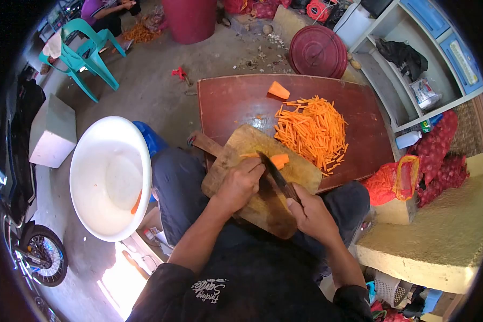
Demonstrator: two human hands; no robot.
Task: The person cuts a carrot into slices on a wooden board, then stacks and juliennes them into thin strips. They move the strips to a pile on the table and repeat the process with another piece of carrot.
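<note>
Head view, dial centred on the cutting board [271,209], 12 o'clock pointing away from me. The board lies across my lap and the near edge of the low red table [228,102], apparently so that the work sits within short reach of both arms.

Carrot placement: a cut carrot piece [279,160] rests on the board toward 1 o'clock, just beside the blade; thin carrot slices [249,155] lie toward 11 o'clock, on the blade's other side. The heap of carrot sticks [314,134] sits on the table at 1 to 2 o'clock, presumably to keep the cutting surface free. A larger carrot chunk [279,90] stands apart at 12 o'clock. The white basin [110,180] is at 9 o'clock, with one carrot strip [137,202] against its inner wall.

Right hand [312,212], 4 o'clock: closed firmly around the handle of the knife [274,172], blade angled toward 11 o'clock, likely for control close to my fingers.

Left hand [240,181], 9 o'clock: fingers together and curled, fingertips near the blade, probably tucked as a guard. Whether they clamp a carrot, I cannot tell; their undersides are hidden.
</note>
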